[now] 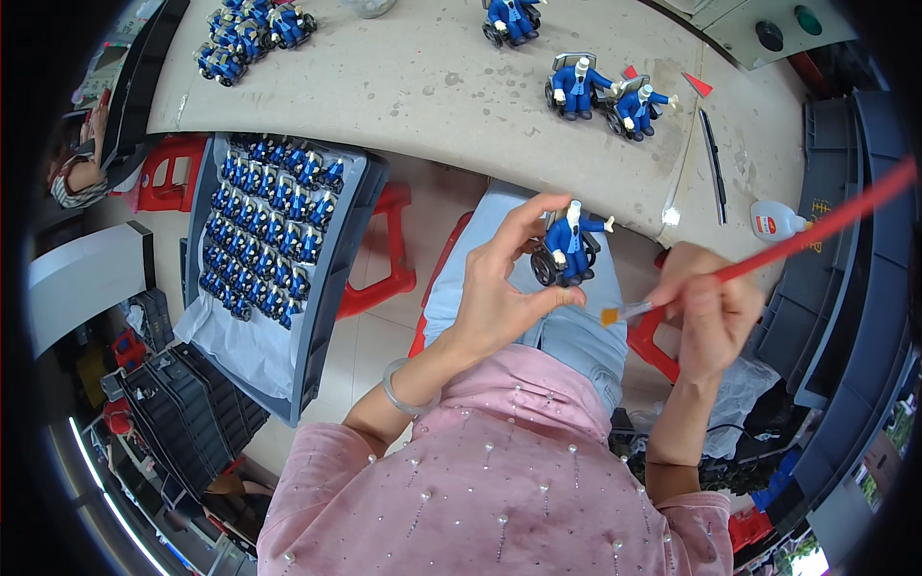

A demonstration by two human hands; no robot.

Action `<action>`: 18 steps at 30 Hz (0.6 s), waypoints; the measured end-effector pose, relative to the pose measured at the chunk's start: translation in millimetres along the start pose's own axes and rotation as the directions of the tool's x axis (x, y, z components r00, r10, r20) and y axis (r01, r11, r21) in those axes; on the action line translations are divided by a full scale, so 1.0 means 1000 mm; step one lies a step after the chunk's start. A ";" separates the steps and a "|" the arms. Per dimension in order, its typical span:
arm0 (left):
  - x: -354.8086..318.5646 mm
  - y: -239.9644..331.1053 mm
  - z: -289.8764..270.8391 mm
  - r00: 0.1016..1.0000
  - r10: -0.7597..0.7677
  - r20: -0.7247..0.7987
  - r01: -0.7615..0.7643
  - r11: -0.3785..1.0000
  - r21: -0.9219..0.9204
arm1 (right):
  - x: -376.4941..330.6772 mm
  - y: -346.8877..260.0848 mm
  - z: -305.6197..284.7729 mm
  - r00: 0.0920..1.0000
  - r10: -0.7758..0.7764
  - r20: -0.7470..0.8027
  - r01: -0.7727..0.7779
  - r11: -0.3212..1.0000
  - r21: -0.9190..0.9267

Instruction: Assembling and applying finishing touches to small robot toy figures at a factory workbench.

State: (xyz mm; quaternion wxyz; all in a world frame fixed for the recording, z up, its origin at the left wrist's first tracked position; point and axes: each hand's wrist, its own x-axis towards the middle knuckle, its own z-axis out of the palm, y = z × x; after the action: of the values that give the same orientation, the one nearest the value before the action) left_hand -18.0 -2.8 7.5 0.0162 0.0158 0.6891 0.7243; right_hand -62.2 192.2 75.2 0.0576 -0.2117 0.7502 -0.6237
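Observation:
My left hand [499, 278] grips a small toy figure [570, 240] in a blue suit, seated in a dark wheelchair, between thumb and fingers above my lap. The figure has a white peg-like top where a head would sit, and one arm reaches out to the right. In my right hand [711, 307] is a paintbrush [768, 259] with a long red handle. Its yellowish bristles point left, a little apart from the figure. Two similar figures [579, 88] stand together on the table ahead, with another figure [514, 21] farther back.
A grey tray [331, 278] holds rows of blue figures at left. More figures [245, 38] cluster on the table [423, 86] at far left. A black pen [714, 163], red scraps [698, 84] and a white bottle [776, 221] lie toward the right. Red stools [384, 254] stand below.

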 end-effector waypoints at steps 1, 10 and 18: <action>-0.001 -0.002 0.000 0.998 0.059 -0.023 -0.058 0.996 0.068 | 0.002 0.000 -0.001 0.994 -0.039 -0.102 0.043 0.998 0.037; 0.000 -0.009 -0.001 0.975 0.206 -0.082 -0.188 0.963 0.193 | -0.011 0.013 0.005 0.925 0.091 -0.369 -0.041 0.989 0.141; -0.001 -0.002 -0.002 0.996 -0.006 -0.093 -0.014 0.978 -0.209 | -0.011 0.025 0.011 0.895 0.029 -0.444 -0.205 0.913 -0.353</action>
State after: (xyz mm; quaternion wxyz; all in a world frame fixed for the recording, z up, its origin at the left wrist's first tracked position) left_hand -16.7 -4.4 5.4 -0.0160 -0.0184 0.6089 0.7929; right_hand -54.1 190.3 47.2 -0.1142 -0.0299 0.8648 -0.4880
